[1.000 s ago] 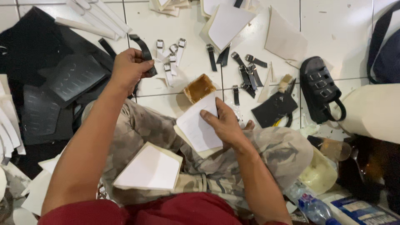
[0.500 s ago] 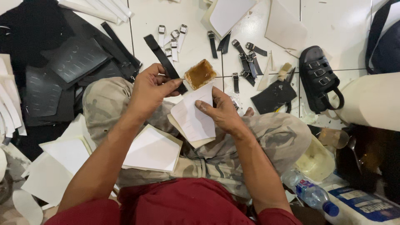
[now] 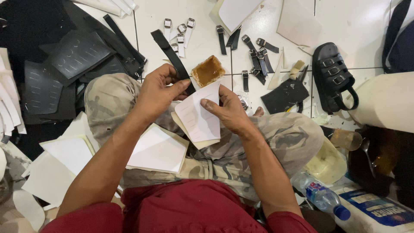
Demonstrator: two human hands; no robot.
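Observation:
I sit cross-legged on a white tiled floor. My left hand (image 3: pixel 158 90) grips a long black strap (image 3: pixel 169 51) whose far end lies on the tiles. My right hand (image 3: pixel 228 110) holds a white sole-shaped sheet (image 3: pixel 199 115) over my lap, with a cream piece under it. The strap's near end meets the sheet's top edge between my thumbs. A small open tin of brown glue (image 3: pixel 208 70) sits just beyond my hands.
Black embossed sheets (image 3: pixel 56 64) lie at left, white cut pieces (image 3: pixel 157 149) on my left knee and the floor. Short buckled straps (image 3: pixel 258 51), a black sandal (image 3: pixel 334 77), a water bottle (image 3: pixel 321 196) and a dark pot (image 3: pixel 379 159) are at right.
My left hand picked the black strap off the floor at the upper left and brought it to the white sheet. My right hand raised the sheet slightly.

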